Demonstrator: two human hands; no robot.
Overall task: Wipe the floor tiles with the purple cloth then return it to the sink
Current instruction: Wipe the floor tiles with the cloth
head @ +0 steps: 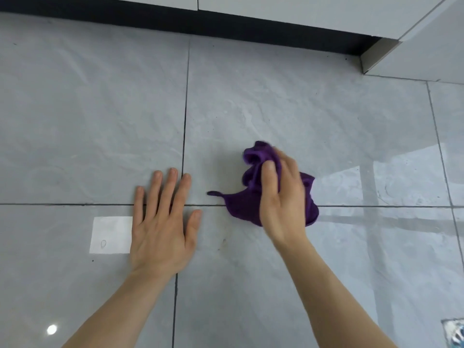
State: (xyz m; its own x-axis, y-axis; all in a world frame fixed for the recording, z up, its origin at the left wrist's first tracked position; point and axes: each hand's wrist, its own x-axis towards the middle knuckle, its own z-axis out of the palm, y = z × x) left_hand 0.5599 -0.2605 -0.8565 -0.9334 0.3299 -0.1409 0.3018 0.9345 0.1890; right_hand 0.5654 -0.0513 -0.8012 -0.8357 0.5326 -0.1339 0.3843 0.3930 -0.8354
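1. A small white paper square point(111, 235) lies just left of your left hand point(160, 229).
2. Your left hand rests flat, fingers spread, holding nothing, on the glossy grey floor tiles point(100, 109).
3. Your right hand point(281, 197) presses the crumpled purple cloth point(244, 204); its fingers curl over the bunched top.

Floor tiles point(276, 101) were wide open ahead, right up to the dark cabinet kickboard point(226, 28). Only stuff in the way: left hand point(160, 222) flat on the grout lines, and a white paper square point(110, 234) just beside it.
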